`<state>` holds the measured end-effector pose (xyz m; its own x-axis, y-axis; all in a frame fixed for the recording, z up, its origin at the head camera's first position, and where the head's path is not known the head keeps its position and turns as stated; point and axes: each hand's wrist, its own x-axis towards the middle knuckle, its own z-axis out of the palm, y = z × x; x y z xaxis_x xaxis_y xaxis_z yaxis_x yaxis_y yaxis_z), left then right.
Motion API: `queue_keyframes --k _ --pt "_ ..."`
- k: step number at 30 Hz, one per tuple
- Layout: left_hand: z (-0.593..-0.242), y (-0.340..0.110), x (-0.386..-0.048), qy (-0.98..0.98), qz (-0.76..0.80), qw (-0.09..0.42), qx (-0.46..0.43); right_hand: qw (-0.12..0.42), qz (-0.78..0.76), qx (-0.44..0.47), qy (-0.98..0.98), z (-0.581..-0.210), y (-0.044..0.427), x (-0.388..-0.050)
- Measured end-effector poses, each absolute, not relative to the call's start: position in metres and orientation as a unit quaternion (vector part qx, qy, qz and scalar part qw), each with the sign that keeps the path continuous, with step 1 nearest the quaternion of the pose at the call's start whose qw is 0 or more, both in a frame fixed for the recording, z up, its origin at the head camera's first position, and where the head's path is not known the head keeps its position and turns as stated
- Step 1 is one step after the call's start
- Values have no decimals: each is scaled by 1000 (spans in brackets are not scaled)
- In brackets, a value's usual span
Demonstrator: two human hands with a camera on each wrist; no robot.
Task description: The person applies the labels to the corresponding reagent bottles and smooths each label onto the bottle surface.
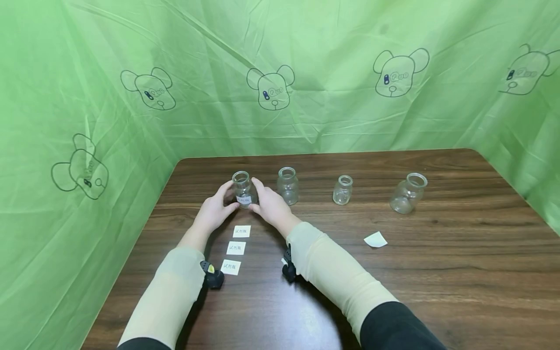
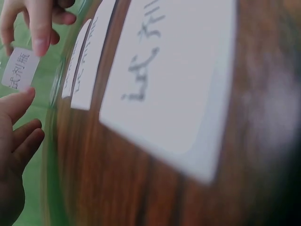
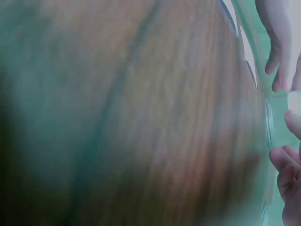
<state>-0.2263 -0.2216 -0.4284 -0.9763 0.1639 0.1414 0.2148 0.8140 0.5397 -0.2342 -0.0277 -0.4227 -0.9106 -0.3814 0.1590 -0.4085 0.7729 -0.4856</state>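
A small clear glass jar stands upright near the table's far left, with a white label on its front. My left hand holds the jar from the left, its thumb at the label's left edge. From the right, my right hand holds the same jar, thumb at the label's other edge. In the left wrist view, both thumbs touch the handwritten label. The fingers behind the glass are partly hidden. In front of the jar lies a column of white labels with handwriting.
To the right stand more open glass jars: one jar close to my right hand, a smaller jar, and a wide-bodied jar. A blank white slip lies on the brown wooden table. Green cloth surrounds the far edge.
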Motion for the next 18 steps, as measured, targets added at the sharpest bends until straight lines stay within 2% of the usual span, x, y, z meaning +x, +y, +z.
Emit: queue_keyframes --k 7,18 --pt "-430 -217 -229 -953 -282 55 -100 37 238 183 -953 -423 -33 -232" --pt "-426 -219 -228 -956 -262 69 -112 39 210 205 -955 -420 -29 -238"
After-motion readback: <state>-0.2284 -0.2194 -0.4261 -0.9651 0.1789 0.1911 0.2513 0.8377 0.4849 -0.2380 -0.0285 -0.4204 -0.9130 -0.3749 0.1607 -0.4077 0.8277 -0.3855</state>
